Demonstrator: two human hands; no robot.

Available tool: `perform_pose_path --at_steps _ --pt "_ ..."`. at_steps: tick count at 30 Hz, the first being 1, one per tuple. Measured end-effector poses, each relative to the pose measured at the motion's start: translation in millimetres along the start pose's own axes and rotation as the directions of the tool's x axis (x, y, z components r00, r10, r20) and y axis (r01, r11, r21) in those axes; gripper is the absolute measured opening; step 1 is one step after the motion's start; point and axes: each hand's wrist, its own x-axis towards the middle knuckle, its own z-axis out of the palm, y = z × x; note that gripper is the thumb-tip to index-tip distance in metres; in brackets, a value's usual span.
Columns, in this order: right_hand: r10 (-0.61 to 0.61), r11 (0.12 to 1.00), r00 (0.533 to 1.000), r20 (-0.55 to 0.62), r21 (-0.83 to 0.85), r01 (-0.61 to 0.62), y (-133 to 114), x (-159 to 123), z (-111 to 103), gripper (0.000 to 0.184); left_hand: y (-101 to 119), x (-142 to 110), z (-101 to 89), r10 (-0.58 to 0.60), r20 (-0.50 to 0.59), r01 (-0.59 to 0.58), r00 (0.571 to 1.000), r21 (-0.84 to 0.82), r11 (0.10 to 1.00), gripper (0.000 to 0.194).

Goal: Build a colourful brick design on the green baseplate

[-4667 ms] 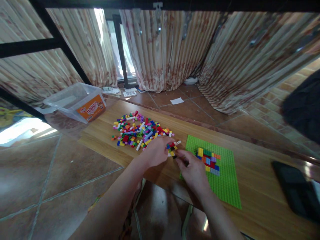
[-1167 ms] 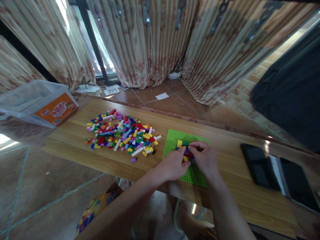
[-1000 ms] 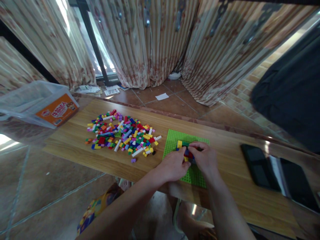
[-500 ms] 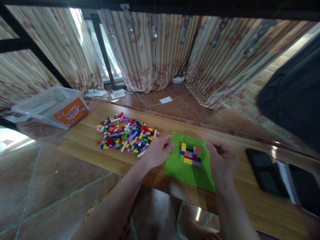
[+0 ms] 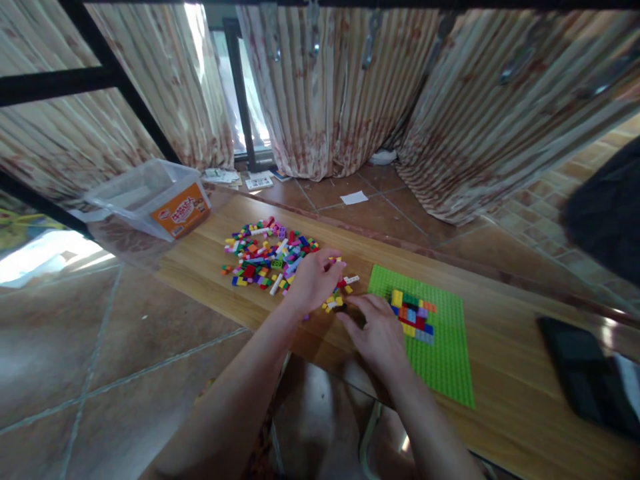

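Observation:
Over the right end of a pile of toy building bricks is my left hand, its thumb and fingertips slightly apart among the pieces; I see nothing held in it. My right hand rests low beside a few yellow bricks, thumb and fingers spread with a gap between them. To the right lies a green baseplate, partly covered by that hand. A block of joined coloured bricks sits on the baseplate, with yellow, red, blue, orange and grey pieces showing.
A clear plastic box with an orange label stands at the far left end of the wooden table. Toward the right lies a black phone. Papers are on the tiled floor, before long curtains.
My right hand has left the baseplate's right edge and come left to the bricks. My left hand has moved over the pile's right end. The view has turned left.

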Motion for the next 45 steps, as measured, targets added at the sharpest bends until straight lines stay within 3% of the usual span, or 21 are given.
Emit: perform_pose_path --at_steps 5,9,14,20,26,28,35,45 --pt "0.016 0.995 1.0 0.013 -0.095 -0.014 -2.9 4.3 10.1 0.019 -3.0 0.9 -1.3 0.026 0.011 -0.026 1.0 0.039 0.999 0.027" --pt "0.034 0.998 0.999 0.008 0.043 -0.034 -0.6 4.6 4.5 0.019 -0.1 -2.6 -3.5 0.046 0.056 -0.051 0.997 0.088 0.995 0.025" --pt "0.135 0.964 0.986 -0.094 0.243 -0.109 10.5 2.2 -14.1 0.025 4.2 -9.6 1.0 0.046 0.123 -0.063 0.991 0.142 0.988 0.031" --pt "0.366 0.886 0.914 -0.177 0.366 -0.284 39.8 -2.7 -40.7 0.028 11.7 -21.6 21.8 0.104 0.286 -0.152 0.953 0.152 0.977 0.028" --pt "0.435 0.895 0.848 -0.303 0.249 -0.37 68.7 -9.6 -72.7 0.025 19.9 -39.4 44.9 0.065 0.431 -0.155 0.9 0.176 0.972 0.035" --pt "0.428 0.9 0.855 -0.291 0.222 -0.375 72.9 -11.5 -76.4 0.024 21.2 -42.3 50.9 0.058 0.455 -0.15 0.889 0.169 0.974 0.037" --pt "0.267 0.964 0.944 -0.194 0.052 -0.262 75.4 -15.1 -69.7 0.018 24.5 -45.3 68.7 0.065 0.511 -0.159 0.857 0.142 0.977 0.05" --pt "0.177 0.983 0.966 -0.186 -0.013 -0.182 75.3 -15.1 -69.6 0.016 30.5 -47.5 81.2 0.05 0.597 -0.205 0.8 0.194 0.959 0.056"
